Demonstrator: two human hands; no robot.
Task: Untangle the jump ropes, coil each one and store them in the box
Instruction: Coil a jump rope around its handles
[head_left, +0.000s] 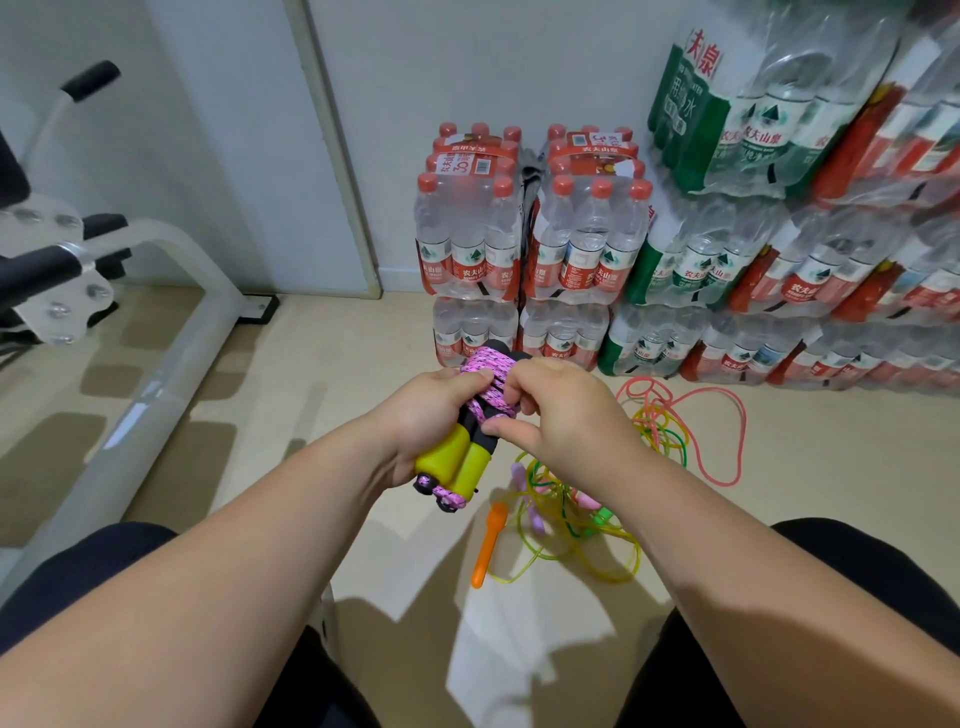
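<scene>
pink braided cord jump rope (485, 384), wound round its two yellow-and-black handles (462, 460), is held up above the floor (322, 364). it looks light, soft and apt to unwind, so the stiff handles are the better hold. the left hand (426, 415) has its grip wrapped round the handles, and the right hand (561, 410) pinches the windings, both forearms reaching forward.

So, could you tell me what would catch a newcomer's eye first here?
Most likely the pink jump rope, bundled on its yellow handles at the centre, gripped by the left hand and pinched by the right hand. On the floor right of the hands lies a tangle of thin coloured ropes with an orange handle, and shrink-wrapped packs of water bottles are stacked against the wall at right.
</scene>
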